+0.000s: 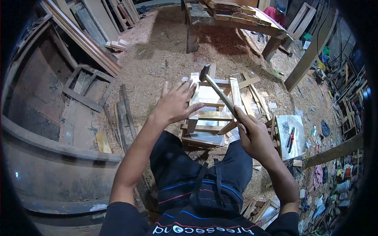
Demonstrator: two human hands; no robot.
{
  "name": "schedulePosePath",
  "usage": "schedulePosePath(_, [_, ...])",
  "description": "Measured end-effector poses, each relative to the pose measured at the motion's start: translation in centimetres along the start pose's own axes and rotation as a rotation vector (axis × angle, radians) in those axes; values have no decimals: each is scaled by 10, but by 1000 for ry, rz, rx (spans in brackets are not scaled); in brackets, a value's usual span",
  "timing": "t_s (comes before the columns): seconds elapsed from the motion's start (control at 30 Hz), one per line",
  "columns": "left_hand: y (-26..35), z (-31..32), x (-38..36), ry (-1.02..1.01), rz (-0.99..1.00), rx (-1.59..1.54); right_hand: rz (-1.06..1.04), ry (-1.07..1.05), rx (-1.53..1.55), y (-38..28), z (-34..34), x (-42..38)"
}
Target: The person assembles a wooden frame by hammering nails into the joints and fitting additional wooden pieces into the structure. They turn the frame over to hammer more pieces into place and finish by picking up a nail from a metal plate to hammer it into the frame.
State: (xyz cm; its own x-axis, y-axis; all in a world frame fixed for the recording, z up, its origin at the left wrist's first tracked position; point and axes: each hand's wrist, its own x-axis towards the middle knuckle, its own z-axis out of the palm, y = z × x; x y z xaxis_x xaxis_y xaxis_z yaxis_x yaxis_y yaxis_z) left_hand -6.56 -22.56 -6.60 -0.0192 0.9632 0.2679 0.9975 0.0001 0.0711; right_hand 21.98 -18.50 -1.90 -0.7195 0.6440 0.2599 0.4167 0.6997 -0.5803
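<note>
My right hand (254, 135) is wrapped round the wooden handle of a hammer (220, 93). The hammer's dark head (204, 73) is raised at the far left end of the handle, over the top of a small wooden frame (215, 115). This frame of pale slats and legs stands between my knees. With fingers spread, my left hand (177, 101) lies over the frame's left upright, its thumb pointing right across it. The frame's right upright (236, 92) shows beyond the hammer handle.
Pliers with red handles (291, 140) lie on a pale board (296, 126) to the right. A workbench (236, 23) stands ahead, with a person (274, 15) behind it. Old wooden frames (88, 88) lean at left. Sawdust and scraps cover the floor (157, 51).
</note>
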Motion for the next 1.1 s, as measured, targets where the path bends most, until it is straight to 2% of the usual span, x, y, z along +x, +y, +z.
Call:
schedulePosePath(0.07, [3,-3,2,-22,5,20,25,-26,18,-2,-3,2])
schedulePosePath(0.13, [5,-5,1,-59,-4,23,-80,-19,-53,0,-3,2])
schedulePosePath(0.27, [4,1,-2,-44,-12,-23,-55,-18,20,-5,-4,6])
schedulePosePath(0.33, [4,3,-2,-25,-18,-5,-152,87,7,-5,-3,9])
schedulePosePath(0.47, [1,9,-3,2,-13,-33,-71,-92,-95,-1,-11,10])
schedulePosePath(0.53, [-1,11,-4,5,-5,-38,-43,-75,-53,-5,-8,10])
schedulePosePath(0.57, [-2,14,-5,6,-8,-39,-71,0,-25,-7,-4,9])
schedulePosePath(0.63, [-3,21,-6,63,-1,-146,-94,74,8,-6,-1,8])
schedulePosePath(0.67, [-4,26,-7,60,-1,-146,-78,27,-1,-3,-1,8])
schedulePosePath(0.73, [-5,31,-6,92,-48,-373,-63,-21,-9,-1,1,8])
schedulePosePath(0.8, [-6,31,-6,82,-45,-353,-130,106,28,1,4,7])
schedulePosePath(0.83, [-5,28,-6,72,-38,-331,-129,101,27,-1,2,7])
schedulePosePath(0.9, [-4,24,-6,35,-48,-304,-72,-78,-87,-6,-7,5])
schedulePosePath(1.0, [-1,16,-5,-17,-61,-237,-21,-41,-45,-13,-15,8])
schedulePosePath(1.03, [0,15,-5,-37,-73,-202,-92,76,-30,-10,-7,8])
schedulePosePath(1.1, [-1,18,-6,-22,-71,-219,-94,59,-74,-10,-7,7])
